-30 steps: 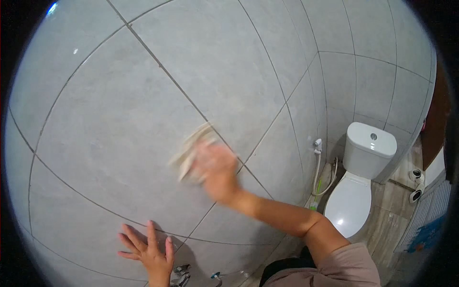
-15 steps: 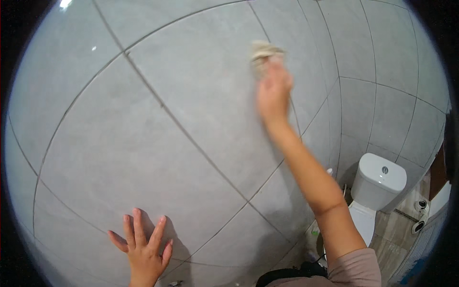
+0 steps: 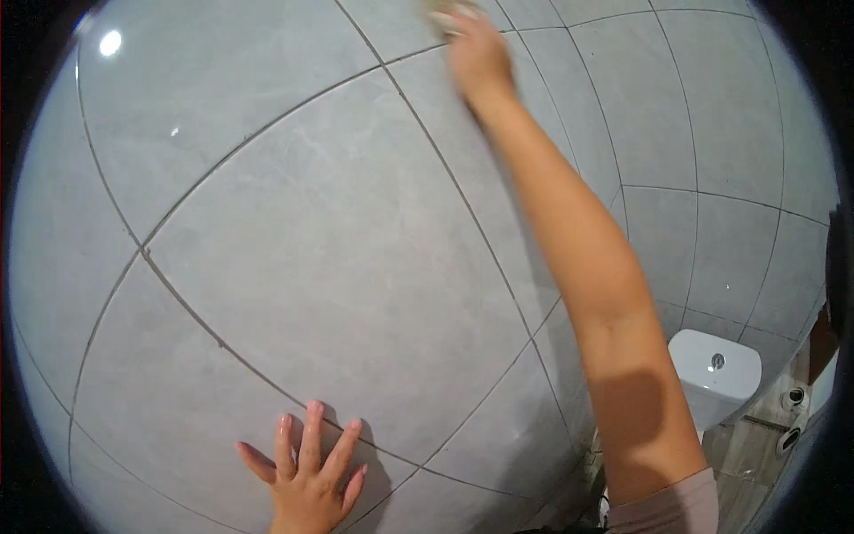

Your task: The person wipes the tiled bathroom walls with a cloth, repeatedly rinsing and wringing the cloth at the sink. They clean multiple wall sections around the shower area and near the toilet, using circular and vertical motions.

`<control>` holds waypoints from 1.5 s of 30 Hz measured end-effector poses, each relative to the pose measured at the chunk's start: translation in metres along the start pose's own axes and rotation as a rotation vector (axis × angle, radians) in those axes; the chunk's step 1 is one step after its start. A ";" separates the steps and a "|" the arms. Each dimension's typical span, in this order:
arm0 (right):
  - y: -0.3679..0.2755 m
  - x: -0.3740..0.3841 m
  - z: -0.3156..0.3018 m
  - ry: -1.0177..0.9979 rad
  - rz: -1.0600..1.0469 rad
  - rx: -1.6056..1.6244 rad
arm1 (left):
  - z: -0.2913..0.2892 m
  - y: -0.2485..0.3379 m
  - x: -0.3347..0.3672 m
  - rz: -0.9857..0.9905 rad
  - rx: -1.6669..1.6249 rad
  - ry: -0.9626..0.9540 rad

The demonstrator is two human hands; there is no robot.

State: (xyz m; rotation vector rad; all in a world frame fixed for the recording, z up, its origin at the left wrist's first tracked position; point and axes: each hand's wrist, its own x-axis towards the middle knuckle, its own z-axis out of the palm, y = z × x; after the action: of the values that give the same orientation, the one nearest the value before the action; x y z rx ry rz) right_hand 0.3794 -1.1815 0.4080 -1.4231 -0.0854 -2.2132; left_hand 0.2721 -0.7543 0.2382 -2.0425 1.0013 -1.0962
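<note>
Grey tiles with dark grout lines cover the wall (image 3: 356, 240) before me. High up, near the top edge of the view, my right hand (image 3: 481, 55) is closed on a light beige cloth (image 3: 447, 16), which is pressed to the tiles and blurred by motion. My right arm stretches up along the wall from the lower right. At the lower left, my left hand (image 3: 311, 481) lies flat on the tiles with its fingers spread, holding nothing.
A white toilet (image 3: 716, 369) with a round button on its cistern stands at the right, by the corner of the tiled walls. Beyond it, a pair of slippers (image 3: 790, 418) rests on the wood-look floor (image 3: 743, 454). A dark brown edge (image 3: 827, 338) shows at the far right.
My right hand has moved up the wall with the cloth, reaching the top of the view. The whole view has shifted, while my left hand stays spread on the tiles.
</note>
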 end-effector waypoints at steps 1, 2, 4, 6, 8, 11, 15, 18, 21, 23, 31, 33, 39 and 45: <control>0.056 0.011 -0.013 0.204 0.080 -0.222 | -0.001 0.004 0.008 -0.023 -0.044 0.038; 0.062 -0.016 -0.017 0.149 0.189 -0.272 | 0.003 0.007 0.008 -0.055 -0.081 -0.010; 0.034 -0.103 -0.026 -0.083 0.338 -0.206 | 0.014 0.014 -0.002 -0.118 -0.162 -0.087; -0.017 -0.202 -0.047 -0.128 0.102 -0.112 | 0.010 0.023 0.001 -0.153 -0.221 -0.082; -0.070 -0.277 -0.092 -0.507 -0.248 0.280 | 0.012 0.040 0.006 -0.286 -0.407 -0.078; -0.072 -0.317 -0.135 -0.741 -0.437 0.349 | 0.012 0.071 0.025 -0.412 -0.680 -0.035; 0.004 -0.299 -0.143 -0.525 0.082 0.005 | 0.028 0.115 0.036 -0.567 -0.638 -0.001; 0.044 -0.308 -0.147 -0.192 0.430 -0.347 | 0.069 0.133 0.039 -0.532 -0.451 0.102; 0.006 -0.336 -0.151 -0.266 0.372 -0.276 | 0.079 0.135 0.037 -0.524 -0.305 0.175; -0.027 -0.362 -0.172 -0.508 0.073 -0.049 | 0.078 0.133 0.034 -0.531 -0.284 0.183; 0.091 -0.369 -0.196 -0.226 0.566 -0.515 | 0.079 0.140 0.038 -0.523 -0.247 0.174; 0.087 -0.379 -0.187 -0.185 0.564 -0.560 | 0.079 0.143 0.039 -0.530 -0.265 0.164; -0.054 -0.459 -0.216 -0.717 -0.140 0.095 | 0.074 0.140 0.034 -0.544 -0.250 0.075; 0.086 -0.398 -0.196 -0.082 1.022 -0.241 | 0.090 0.156 0.020 -0.549 -0.456 0.044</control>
State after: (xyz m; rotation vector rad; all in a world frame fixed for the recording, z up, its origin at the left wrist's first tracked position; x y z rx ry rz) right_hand 0.3831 -1.1685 -0.0435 -1.2490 0.7367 -1.3325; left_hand 0.3061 -0.8394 0.0822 -2.7841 0.7754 -1.2661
